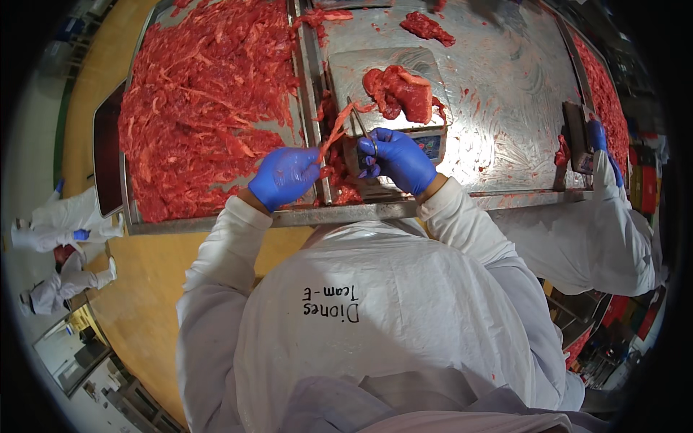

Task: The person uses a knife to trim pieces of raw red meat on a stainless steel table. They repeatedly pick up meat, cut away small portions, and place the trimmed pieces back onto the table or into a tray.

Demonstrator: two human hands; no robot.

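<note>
My left hand (287, 177), in a blue glove, pinches the lower end of a long reddish strip of meat (336, 135) beside the steel divider. My right hand (399, 160), gloved alike, is closed around the handles of metal scissors (359, 117). Their blades point away from me, close to the strip's upper part; whether they touch it I cannot tell. Just beyond the scissors, a thick chunk of red meat (404, 94) lies on the steel platform of a scale (382, 60). My right hand partly covers the scale's display (427, 145).
Trimmed meat strips (209, 108) fill the left tray. A raised steel divider (313, 86) separates it from the worktable (505, 86). Another meat piece (427, 29) lies farther off. At right a co-worker's gloved hand (598, 136) is beside a dark block-shaped object (577, 137). Other people stand at far left.
</note>
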